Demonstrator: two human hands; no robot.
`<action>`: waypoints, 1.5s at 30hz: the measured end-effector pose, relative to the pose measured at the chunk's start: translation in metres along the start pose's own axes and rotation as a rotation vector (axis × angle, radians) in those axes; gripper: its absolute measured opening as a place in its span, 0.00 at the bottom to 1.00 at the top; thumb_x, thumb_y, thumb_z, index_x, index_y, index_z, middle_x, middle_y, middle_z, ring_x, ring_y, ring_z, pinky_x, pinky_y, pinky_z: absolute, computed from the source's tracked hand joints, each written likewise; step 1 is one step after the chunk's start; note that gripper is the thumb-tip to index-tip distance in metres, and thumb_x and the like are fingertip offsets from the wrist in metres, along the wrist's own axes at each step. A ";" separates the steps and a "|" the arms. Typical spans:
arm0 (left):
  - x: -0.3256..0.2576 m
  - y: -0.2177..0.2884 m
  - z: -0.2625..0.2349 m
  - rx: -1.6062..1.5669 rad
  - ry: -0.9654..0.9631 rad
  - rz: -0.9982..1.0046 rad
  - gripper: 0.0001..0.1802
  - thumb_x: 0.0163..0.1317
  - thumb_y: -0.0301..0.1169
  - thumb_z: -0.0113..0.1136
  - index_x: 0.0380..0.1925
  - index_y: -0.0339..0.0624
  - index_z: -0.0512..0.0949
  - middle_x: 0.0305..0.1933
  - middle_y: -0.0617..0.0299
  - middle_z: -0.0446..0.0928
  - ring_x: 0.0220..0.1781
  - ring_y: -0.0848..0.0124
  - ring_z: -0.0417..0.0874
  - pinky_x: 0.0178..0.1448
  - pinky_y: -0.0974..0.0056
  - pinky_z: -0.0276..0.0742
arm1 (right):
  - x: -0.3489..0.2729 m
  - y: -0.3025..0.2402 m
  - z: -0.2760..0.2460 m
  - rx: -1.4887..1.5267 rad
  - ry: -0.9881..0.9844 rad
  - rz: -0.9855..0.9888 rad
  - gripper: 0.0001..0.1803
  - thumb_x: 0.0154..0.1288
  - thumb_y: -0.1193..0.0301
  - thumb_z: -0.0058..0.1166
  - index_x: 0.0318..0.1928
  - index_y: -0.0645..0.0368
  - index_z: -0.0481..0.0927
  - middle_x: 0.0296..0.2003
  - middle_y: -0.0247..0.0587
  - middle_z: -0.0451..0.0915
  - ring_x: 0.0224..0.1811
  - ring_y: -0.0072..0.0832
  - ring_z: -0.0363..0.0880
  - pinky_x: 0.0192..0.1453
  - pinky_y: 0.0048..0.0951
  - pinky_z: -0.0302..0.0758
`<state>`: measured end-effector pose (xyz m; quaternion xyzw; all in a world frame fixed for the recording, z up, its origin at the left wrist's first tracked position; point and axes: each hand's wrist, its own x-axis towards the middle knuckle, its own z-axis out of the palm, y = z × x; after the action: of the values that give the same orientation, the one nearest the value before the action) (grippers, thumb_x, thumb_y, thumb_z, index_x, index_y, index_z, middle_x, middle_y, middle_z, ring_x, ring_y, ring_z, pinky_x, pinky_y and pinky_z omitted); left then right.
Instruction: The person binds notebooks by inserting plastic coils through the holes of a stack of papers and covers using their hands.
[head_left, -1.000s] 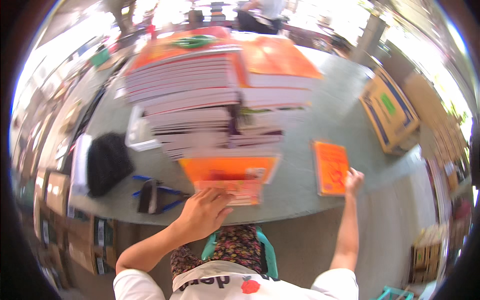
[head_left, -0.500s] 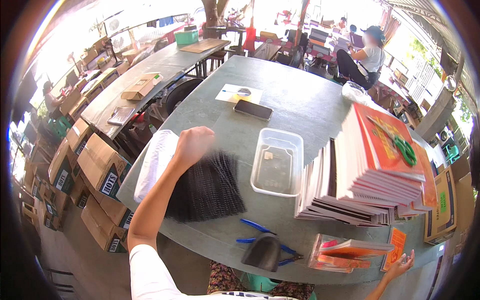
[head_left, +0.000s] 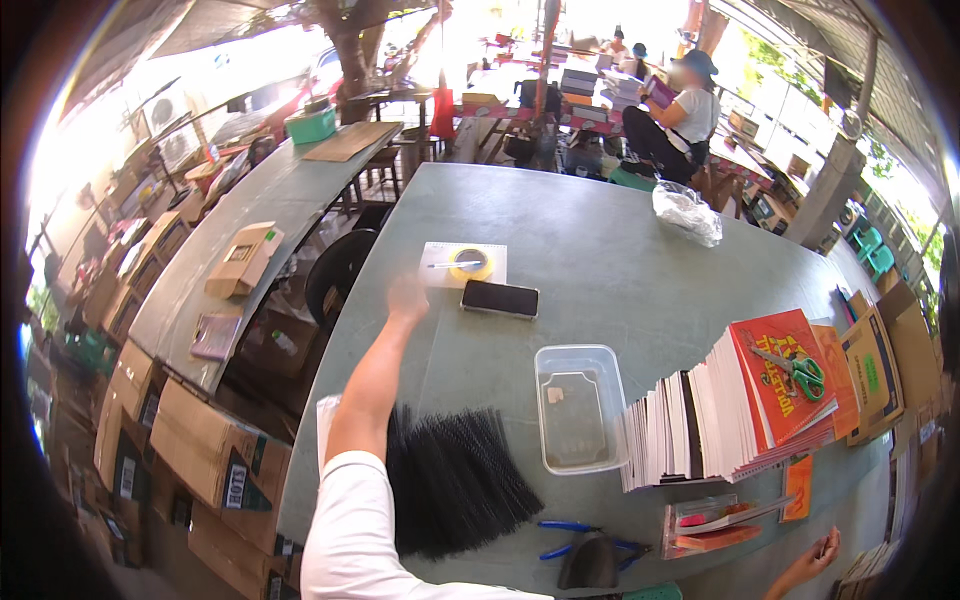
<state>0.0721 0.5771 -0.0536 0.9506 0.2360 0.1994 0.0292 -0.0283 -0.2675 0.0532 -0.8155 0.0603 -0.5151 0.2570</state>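
Hovering over the grey-green table [head_left: 600,240], the left hand [head_left: 407,298] is blurring just beside the near left corner of a white sheet [head_left: 434,252], and its finger state is escaping me. A yellow tape roll [head_left: 483,272] and a pen [head_left: 446,265] are lying on that sheet, with a dark-screened phone [head_left: 500,300] resting near it. The right hand [head_left: 824,556] is hanging by the table's near right edge, apart from a small orange notebook [head_left: 797,487]; its fingers are curling loosely, though whether they are holding anything I cannot tell. Left of that notebook, a clear packet [head_left: 700,543] is showing orange booklets. Green-handled scissors [head_left: 793,370] are resting on the tall notebook stack [head_left: 725,400], a clear plastic tub [head_left: 580,425] is sitting beside it, and black coils [head_left: 460,480] are lying near the left forearm.
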 end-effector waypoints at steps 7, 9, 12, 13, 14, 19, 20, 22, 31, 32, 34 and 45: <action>0.065 0.001 0.080 0.175 0.383 0.007 0.12 0.59 0.33 0.51 0.41 0.41 0.75 0.52 0.56 0.71 0.60 0.61 0.67 0.60 0.55 0.63 | 0.002 -0.105 -0.021 -0.364 -0.031 -0.147 0.14 0.64 0.66 0.51 0.44 0.62 0.79 0.37 0.48 0.80 0.38 0.38 0.79 0.43 0.36 0.76; 0.066 0.023 0.086 0.087 -0.071 0.014 0.13 0.60 0.30 0.46 0.43 0.40 0.74 0.50 0.53 0.74 0.55 0.58 0.74 0.57 0.55 0.68 | 0.004 -0.102 -0.034 -0.295 0.014 -0.017 0.13 0.65 0.67 0.50 0.42 0.63 0.80 0.38 0.48 0.80 0.36 0.36 0.78 0.40 0.33 0.76; 0.072 0.003 0.096 0.021 -0.327 0.009 0.13 0.58 0.27 0.45 0.43 0.39 0.73 0.43 0.50 0.78 0.46 0.53 0.79 0.49 0.54 0.75 | 0.013 -0.129 -0.022 -0.355 0.082 -0.328 0.12 0.64 0.68 0.50 0.39 0.65 0.80 0.34 0.47 0.80 0.31 0.36 0.78 0.36 0.33 0.77; 0.069 -0.018 0.098 -0.002 -0.205 0.084 0.12 0.58 0.27 0.45 0.41 0.37 0.73 0.35 0.46 0.79 0.41 0.48 0.80 0.43 0.53 0.77 | 0.014 -0.145 -0.013 -0.331 0.072 -0.333 0.12 0.64 0.68 0.50 0.39 0.65 0.80 0.34 0.47 0.80 0.31 0.36 0.78 0.36 0.33 0.77; 0.064 -0.020 0.100 -0.004 -0.216 0.071 0.12 0.58 0.27 0.45 0.41 0.37 0.73 0.35 0.46 0.79 0.41 0.48 0.80 0.43 0.53 0.77 | 0.015 -0.167 -0.007 -0.325 0.195 -0.413 0.12 0.64 0.67 0.50 0.36 0.65 0.79 0.32 0.48 0.79 0.30 0.37 0.78 0.35 0.33 0.77; 0.049 -0.019 0.045 -0.294 0.008 0.053 0.11 0.58 0.27 0.45 0.39 0.38 0.73 0.32 0.46 0.79 0.34 0.47 0.80 0.38 0.54 0.76 | -0.009 -0.285 0.036 0.307 -0.044 -0.930 0.14 0.64 0.65 0.49 0.30 0.65 0.75 0.32 0.50 0.76 0.30 0.38 0.77 0.33 0.35 0.77; 0.048 -0.012 0.028 -0.409 0.029 0.051 0.11 0.57 0.27 0.48 0.39 0.38 0.74 0.31 0.47 0.79 0.33 0.49 0.80 0.39 0.53 0.76 | -0.021 -0.314 0.062 0.585 -0.227 -0.985 0.14 0.64 0.65 0.48 0.30 0.65 0.74 0.32 0.50 0.76 0.30 0.38 0.77 0.33 0.37 0.77; 0.048 -0.011 0.002 -0.509 0.045 0.044 0.11 0.55 0.28 0.50 0.38 0.39 0.75 0.30 0.48 0.79 0.33 0.52 0.81 0.39 0.53 0.76 | -0.050 -0.383 0.089 0.712 -0.755 -0.643 0.04 0.58 0.80 0.49 0.33 0.64 0.76 0.34 0.48 0.77 0.33 0.40 0.78 0.36 0.39 0.77; 0.049 -0.024 -0.066 -0.434 0.392 -0.125 0.03 0.49 0.24 0.59 0.26 0.40 0.78 0.23 0.57 0.78 0.29 0.61 0.78 0.35 0.59 0.73 | -0.094 -0.410 0.142 0.922 -0.901 -0.755 0.12 0.46 0.81 0.55 0.34 0.55 0.80 0.31 0.34 0.79 0.28 0.28 0.78 0.33 0.27 0.74; 0.051 -0.024 -0.065 -0.250 0.473 0.018 0.03 0.48 0.24 0.59 0.25 0.41 0.77 0.24 0.57 0.77 0.30 0.61 0.78 0.37 0.58 0.74 | -0.092 -0.402 0.142 0.869 -0.911 -0.739 0.12 0.46 0.82 0.54 0.34 0.55 0.79 0.30 0.35 0.79 0.28 0.29 0.78 0.32 0.27 0.74; 0.058 -0.026 -0.059 -0.064 0.555 0.160 0.03 0.47 0.24 0.59 0.24 0.42 0.77 0.25 0.56 0.77 0.32 0.60 0.77 0.38 0.57 0.74 | -0.091 -0.383 0.140 0.836 -0.922 -0.679 0.12 0.47 0.82 0.54 0.33 0.56 0.79 0.30 0.36 0.79 0.28 0.29 0.78 0.32 0.27 0.73; 0.084 -0.009 0.067 0.227 -0.322 0.290 0.07 0.52 0.29 0.55 0.31 0.42 0.79 0.40 0.56 0.78 0.40 0.60 0.82 0.43 0.59 0.79 | -0.092 -0.348 0.125 0.642 -0.990 -0.516 0.11 0.48 0.83 0.52 0.33 0.56 0.80 0.30 0.38 0.79 0.27 0.31 0.77 0.30 0.26 0.72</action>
<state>0.1621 0.6264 -0.0863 0.9913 0.1101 0.0198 -0.0695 -0.0196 0.1102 0.1042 -0.8275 -0.4206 -0.1156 0.3536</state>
